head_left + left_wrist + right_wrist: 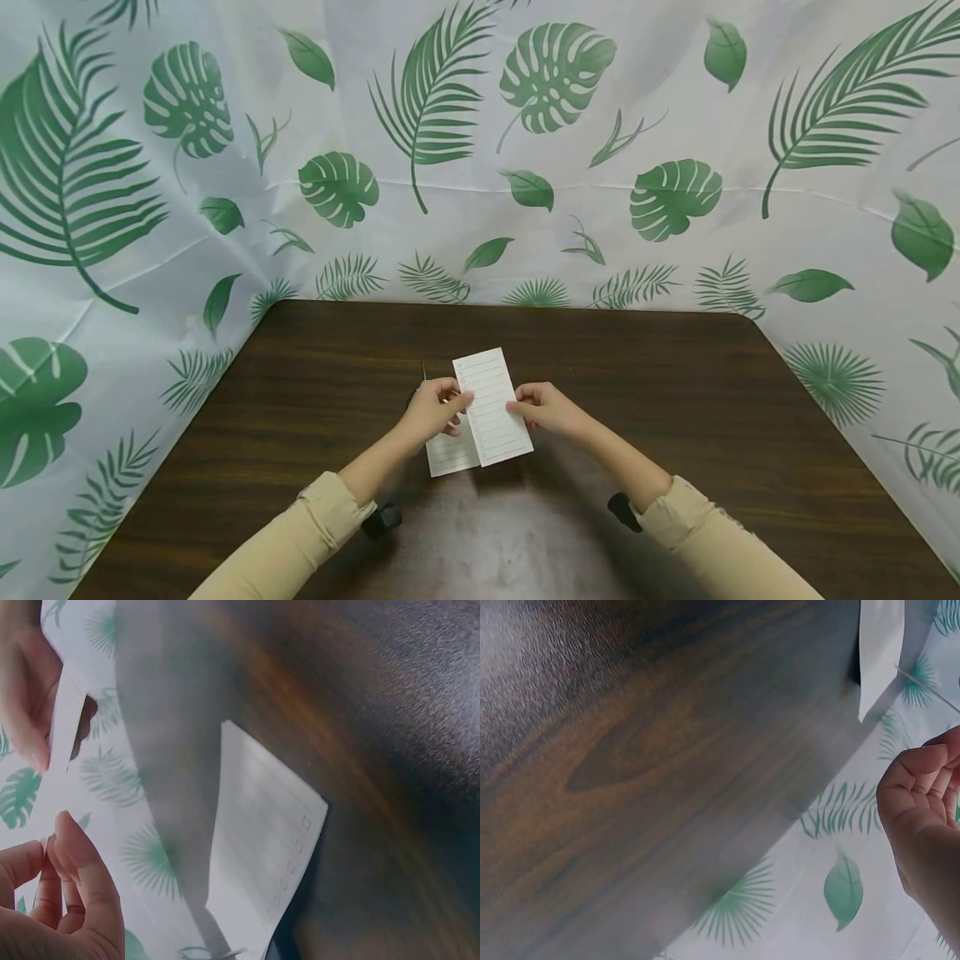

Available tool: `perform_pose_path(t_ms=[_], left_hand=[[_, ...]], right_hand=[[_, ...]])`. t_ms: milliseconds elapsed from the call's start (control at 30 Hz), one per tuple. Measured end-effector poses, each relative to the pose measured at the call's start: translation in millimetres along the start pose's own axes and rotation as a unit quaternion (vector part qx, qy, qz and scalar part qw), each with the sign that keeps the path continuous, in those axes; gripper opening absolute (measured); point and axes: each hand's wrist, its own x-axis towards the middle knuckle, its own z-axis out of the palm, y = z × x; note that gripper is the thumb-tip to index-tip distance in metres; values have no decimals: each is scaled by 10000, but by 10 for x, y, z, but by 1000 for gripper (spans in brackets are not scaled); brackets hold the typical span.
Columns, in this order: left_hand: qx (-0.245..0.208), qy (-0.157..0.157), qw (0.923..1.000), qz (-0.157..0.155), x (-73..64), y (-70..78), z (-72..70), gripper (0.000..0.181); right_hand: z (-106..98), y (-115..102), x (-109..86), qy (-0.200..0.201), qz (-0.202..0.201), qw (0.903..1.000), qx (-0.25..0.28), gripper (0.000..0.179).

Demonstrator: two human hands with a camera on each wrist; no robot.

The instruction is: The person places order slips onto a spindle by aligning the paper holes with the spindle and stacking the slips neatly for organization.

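A white slip of lined paper (495, 404) with a column of small checkboxes is held up between both hands. My left hand (437, 410) pinches its left edge, thumb on the printed face. On the opposite edge, the right hand (553, 410) pinches it between thumb and fingers. Below, partly covered by the slip and the left hand, a similar lined pad (452, 457) lies on the table; its checkboxes show in the left wrist view. In that view the held slip (66, 724) appears nearly edge-on.
A dark brown wood-grain table (675, 400) spreads under the hands. A thin dark stick (423, 368) pokes out behind the left hand, its lower part hidden. White cloth (465, 233) with green leaf prints hangs behind the table. Black wrist gear (382, 520) sits below the left cuff.
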Motion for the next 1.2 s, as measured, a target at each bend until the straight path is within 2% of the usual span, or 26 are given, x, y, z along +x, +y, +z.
perform_pose_path(t_ms=[200,433,533,633,733,933,1033,1200], left_hand=[[14,133,9997,207,9,159,-116,28],[60,531,9963,670,30,391,-360,31],[46,780,9935,822,37,423,-458,29],[105,1015,9905,925,59,393,-543,27],[237,1147,9895,847,76,317,-615,28],[303,1422,9886,396,104,179,-691,34],[221,1516,9880,209,120,157,-692,36],[-9,1558,9877,117,141,111,-684,35]], right_hand=[[-7,-90,4,96,-164,9995,247,16],[-64,-276,81,375,44,9981,482,15],[-47,-343,110,384,116,9983,415,15],[6,-389,145,376,124,9985,383,16],[82,-420,191,354,162,9986,372,15],[211,-482,313,320,271,9986,314,16],[247,-514,357,315,278,9988,257,16],[308,-494,386,280,275,9987,334,16]])
